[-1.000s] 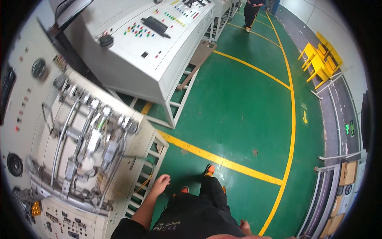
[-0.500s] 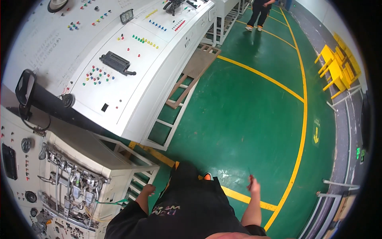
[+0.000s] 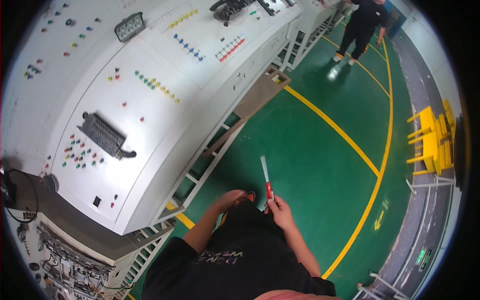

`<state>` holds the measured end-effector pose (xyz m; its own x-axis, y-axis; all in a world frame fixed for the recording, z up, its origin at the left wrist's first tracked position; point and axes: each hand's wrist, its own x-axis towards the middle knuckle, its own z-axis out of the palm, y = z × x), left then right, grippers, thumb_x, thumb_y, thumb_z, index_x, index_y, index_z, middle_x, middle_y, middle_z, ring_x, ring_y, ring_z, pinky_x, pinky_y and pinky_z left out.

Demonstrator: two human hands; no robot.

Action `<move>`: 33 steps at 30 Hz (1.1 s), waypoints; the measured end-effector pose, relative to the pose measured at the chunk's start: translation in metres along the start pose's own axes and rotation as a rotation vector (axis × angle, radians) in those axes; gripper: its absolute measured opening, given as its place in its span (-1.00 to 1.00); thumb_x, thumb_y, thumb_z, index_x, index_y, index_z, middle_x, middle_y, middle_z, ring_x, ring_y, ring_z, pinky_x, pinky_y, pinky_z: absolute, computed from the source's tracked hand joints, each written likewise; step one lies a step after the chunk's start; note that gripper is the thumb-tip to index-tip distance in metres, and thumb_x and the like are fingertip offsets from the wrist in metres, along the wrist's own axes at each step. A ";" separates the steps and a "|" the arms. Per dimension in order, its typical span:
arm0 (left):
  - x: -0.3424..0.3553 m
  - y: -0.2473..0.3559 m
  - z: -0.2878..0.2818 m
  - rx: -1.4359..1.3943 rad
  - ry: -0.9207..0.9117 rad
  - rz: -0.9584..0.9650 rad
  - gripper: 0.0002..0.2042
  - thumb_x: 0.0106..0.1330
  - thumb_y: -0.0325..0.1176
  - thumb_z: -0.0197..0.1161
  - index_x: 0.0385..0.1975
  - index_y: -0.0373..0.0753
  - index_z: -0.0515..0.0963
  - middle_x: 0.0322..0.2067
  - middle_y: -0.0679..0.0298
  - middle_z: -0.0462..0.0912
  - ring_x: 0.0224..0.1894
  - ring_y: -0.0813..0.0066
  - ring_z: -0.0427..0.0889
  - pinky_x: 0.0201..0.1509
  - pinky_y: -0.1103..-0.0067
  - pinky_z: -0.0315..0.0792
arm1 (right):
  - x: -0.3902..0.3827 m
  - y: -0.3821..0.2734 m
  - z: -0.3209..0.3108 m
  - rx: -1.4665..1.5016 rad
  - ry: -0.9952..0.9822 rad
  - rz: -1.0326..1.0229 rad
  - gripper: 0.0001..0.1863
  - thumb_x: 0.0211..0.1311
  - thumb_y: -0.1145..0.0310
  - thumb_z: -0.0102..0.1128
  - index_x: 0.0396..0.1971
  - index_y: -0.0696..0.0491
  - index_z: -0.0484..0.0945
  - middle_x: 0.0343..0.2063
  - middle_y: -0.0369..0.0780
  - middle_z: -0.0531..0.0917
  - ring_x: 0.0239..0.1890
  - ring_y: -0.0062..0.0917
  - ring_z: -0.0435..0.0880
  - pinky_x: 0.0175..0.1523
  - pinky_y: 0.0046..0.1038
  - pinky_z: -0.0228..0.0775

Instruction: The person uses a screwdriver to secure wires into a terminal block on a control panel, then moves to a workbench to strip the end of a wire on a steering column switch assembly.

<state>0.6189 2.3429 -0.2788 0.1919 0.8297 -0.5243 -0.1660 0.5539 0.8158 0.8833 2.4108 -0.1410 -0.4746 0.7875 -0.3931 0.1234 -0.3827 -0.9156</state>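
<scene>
My right hand (image 3: 280, 211) is closed around the red handle of a screwdriver (image 3: 268, 187), in front of my body. Its pale shaft points forward over the green floor and is slightly smeared by motion. My left hand (image 3: 233, 198) hangs to the left of it, by my dark trousers, with its fingers curled in and nothing visible in them. Part of an orange shoe (image 3: 251, 196) shows beside that hand. The two hands are apart, and neither touches the white training bench (image 3: 165, 135) on the left.
The bench top carries a black connector block (image 3: 103, 135), coloured sockets and a lamp (image 3: 129, 27). At lower left stands a panel with an engine-like metal assembly (image 3: 75, 267). Another person (image 3: 362, 27) stands ahead on the green floor. Yellow stools (image 3: 431, 140) line the right wall.
My view has moved forward along the bench. My right hand has come inward with the screwdriver, and my left hand has moved forward and right. The person ahead appears nearer.
</scene>
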 end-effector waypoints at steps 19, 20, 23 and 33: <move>0.266 0.416 -0.014 -0.330 0.888 0.404 -0.59 0.64 -0.04 0.07 -0.11 -0.27 0.71 -0.22 0.22 0.83 -0.24 0.49 0.75 -0.25 0.58 0.54 | 0.522 -0.312 -0.205 -0.664 -0.467 -0.496 -0.76 0.38 0.25 0.28 -0.17 0.12 0.69 -0.27 -0.02 0.74 -0.18 -0.05 0.73 -0.09 -0.15 0.55; 0.265 0.436 -0.023 -0.350 0.997 0.410 -0.59 0.64 -0.04 0.09 -0.10 -0.31 0.69 -0.26 0.23 0.83 -0.23 0.48 0.76 -0.24 0.60 0.54 | 0.547 -0.348 -0.193 -0.583 -0.467 -0.599 -0.79 0.38 0.28 0.29 -0.16 0.12 0.68 -0.29 -0.03 0.73 -0.19 -0.06 0.72 -0.11 -0.16 0.55; 0.257 0.484 -0.038 -0.375 1.125 0.559 -0.59 0.61 -0.04 0.13 -0.12 -0.34 0.65 -0.24 0.13 0.78 -0.27 0.43 0.75 -0.22 0.59 0.56 | 0.603 -0.457 -0.154 -0.613 -0.556 -0.802 -0.71 0.37 0.29 0.31 0.01 0.08 0.65 -0.18 -0.09 0.71 -0.19 -0.12 0.73 -0.10 -0.21 0.56; 0.361 0.498 -0.061 -0.497 1.126 0.565 -0.70 0.62 -0.15 0.15 -0.22 -0.27 0.63 -0.41 0.25 0.73 -0.44 0.55 0.61 -0.35 0.63 0.44 | 0.739 -0.624 -0.010 -1.471 -0.569 -1.473 -0.72 0.29 0.16 0.39 -0.17 0.05 0.70 -0.30 -0.17 0.76 -0.17 -0.18 0.76 -0.04 -0.20 0.59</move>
<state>0.5465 2.9220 -0.0769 -0.8680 0.4238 -0.2588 -0.3333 -0.1108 0.9363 0.4642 3.2361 0.1396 -0.9368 -0.2124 0.2781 -0.2066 0.9771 0.0503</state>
